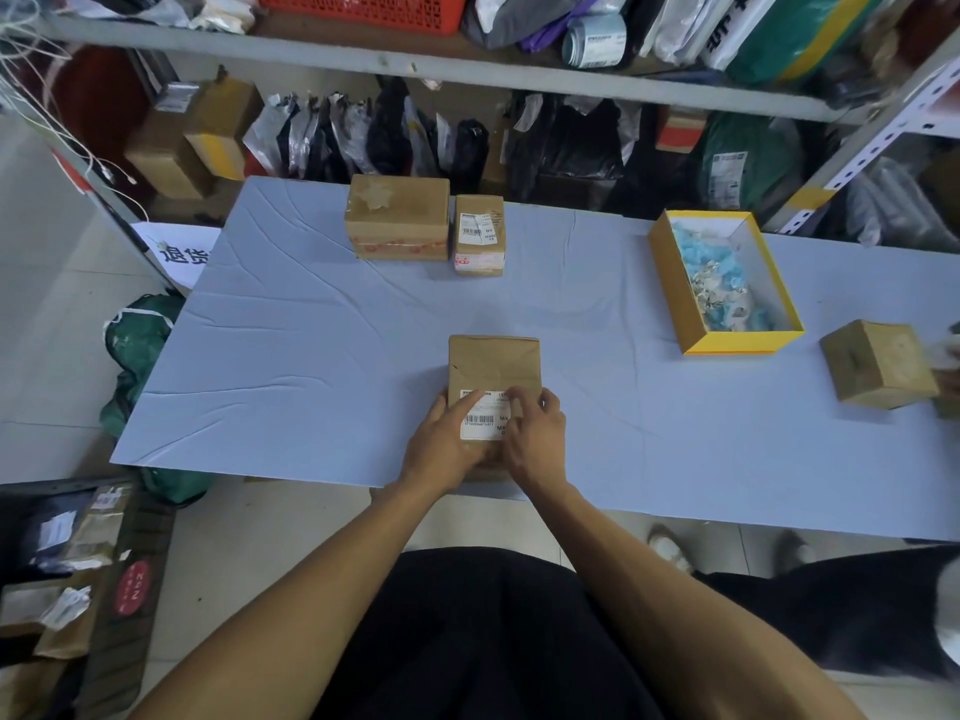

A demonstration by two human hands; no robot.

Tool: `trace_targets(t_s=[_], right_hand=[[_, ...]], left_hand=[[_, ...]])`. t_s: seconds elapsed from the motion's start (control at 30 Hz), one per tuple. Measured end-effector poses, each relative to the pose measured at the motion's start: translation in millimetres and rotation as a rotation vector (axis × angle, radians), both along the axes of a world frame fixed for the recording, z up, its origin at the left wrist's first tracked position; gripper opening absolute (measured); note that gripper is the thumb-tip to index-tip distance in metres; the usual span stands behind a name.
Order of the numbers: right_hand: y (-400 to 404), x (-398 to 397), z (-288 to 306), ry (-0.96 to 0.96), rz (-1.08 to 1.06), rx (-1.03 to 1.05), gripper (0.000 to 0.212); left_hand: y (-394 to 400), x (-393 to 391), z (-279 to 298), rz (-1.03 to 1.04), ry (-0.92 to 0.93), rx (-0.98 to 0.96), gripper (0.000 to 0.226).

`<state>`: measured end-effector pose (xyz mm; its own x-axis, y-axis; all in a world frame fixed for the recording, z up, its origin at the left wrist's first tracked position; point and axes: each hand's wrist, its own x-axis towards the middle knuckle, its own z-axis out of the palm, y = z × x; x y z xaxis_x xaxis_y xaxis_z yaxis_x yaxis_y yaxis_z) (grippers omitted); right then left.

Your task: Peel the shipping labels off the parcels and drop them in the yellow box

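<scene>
Here, at the near edge of the table (pixel 291 356), a brown parcel (pixel 493 366) is lying flat. The left hand (pixel 449 441) is pressing on it with fingers spread across the white shipping label (pixel 480 420); the right hand (pixel 535 433) is curling its fingertips at the label's right edge, though whether they are gripping it I cannot tell. Further right, the open yellow box (pixel 670 283) is holding crumpled blue and white scraps. Beyond, two more parcels (pixel 397 220) are sitting side by side.
</scene>
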<state>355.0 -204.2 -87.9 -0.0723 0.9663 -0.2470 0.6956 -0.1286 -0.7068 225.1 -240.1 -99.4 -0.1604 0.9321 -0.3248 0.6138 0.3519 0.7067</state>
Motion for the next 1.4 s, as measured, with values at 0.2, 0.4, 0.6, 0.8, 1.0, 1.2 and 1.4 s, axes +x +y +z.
trace_targets(t_s=[0.2, 0.4, 0.6, 0.8, 1.0, 1.2, 1.4], right_hand=[[-1.1, 2.1, -0.2, 0.042, -0.007, -0.011, 0.047], [-0.2, 3.8, -2.1, 0.04, 0.01, -0.007, 0.052], [4.2, 4.6, -7.2, -0.01, 0.025, 0.017, 0.037], [6.7, 6.9, -7.8, -0.033, 0.083, -0.009, 0.043], [15.2, 35.3, -14.6, -0.011, 0.268, 0.022, 0.042], [29.3, 42.0, -17.3, 0.008, 0.321, -0.001, 0.042], [32.8, 39.2, -19.5, 0.026, 0.291, -0.05, 0.04]], left_hand=[[4.3, -0.7, -5.4, -0.004, -0.035, 0.014, 0.084], [4.1, -1.8, -13.9, -0.029, -0.044, -0.039, 0.086], [1.0, 1.4, -19.4, -0.108, -0.022, -0.072, 0.086], [2.3, -1.3, -11.1, -0.089, -0.1, -0.069, 0.092], [11.8, -9.3, -2.2, -0.089, -0.128, -0.119, 0.098], [19.4, -21.3, -4.9, -0.121, -0.143, -0.155, 0.111], [23.2, -20.8, -6.2, -0.115, -0.109, -0.146, 0.116]])
